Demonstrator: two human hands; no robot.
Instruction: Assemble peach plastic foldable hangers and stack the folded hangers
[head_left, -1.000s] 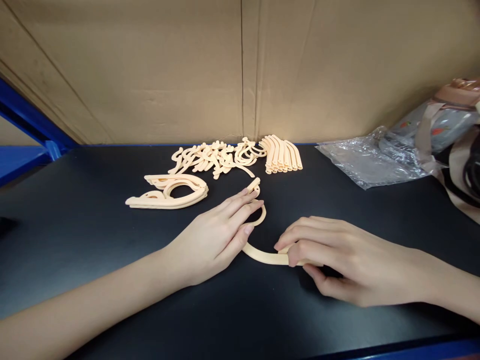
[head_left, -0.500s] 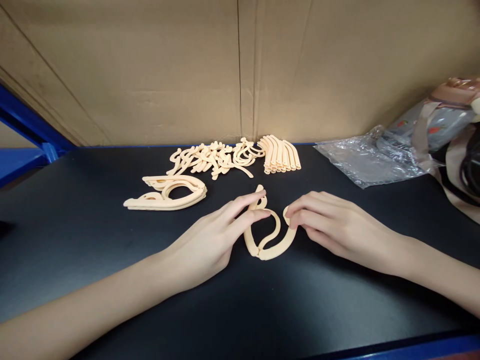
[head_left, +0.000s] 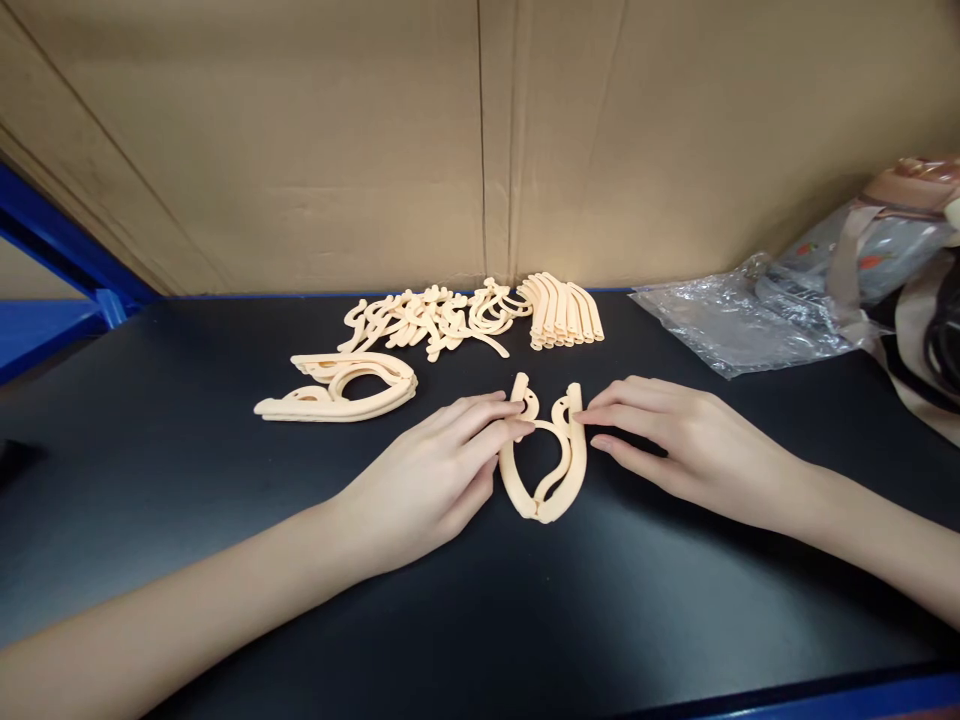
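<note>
A cream plastic folding clothes hanger (head_left: 577,470) lies on the black tabletop with its two arms folded up side by side and its curved hook between them. My left hand (head_left: 435,475) grips its left arm, thumb and fingers closed near the upper end. Against the outer side of the right arm rest the fingertips of my right hand (head_left: 675,440), with the thumb held apart; its fingers are open and not wrapped round anything. Up to the left, folded hangers (head_left: 360,408) lie stacked on one another.
Loose hook pieces (head_left: 427,318) are heaped at the back of the table (head_left: 465,640), beside a neat pile of curved hanger arms (head_left: 562,312). A clear plastic bag (head_left: 712,315) and a strapped bottle (head_left: 885,240) lie at right. Cardboard (head_left: 337,140) stands behind.
The hanger's right arm has swung inward and now stands nearly parallel to the left arm. My right hand has loosened its grip, thumb apart; my left hand keeps its hold.
</note>
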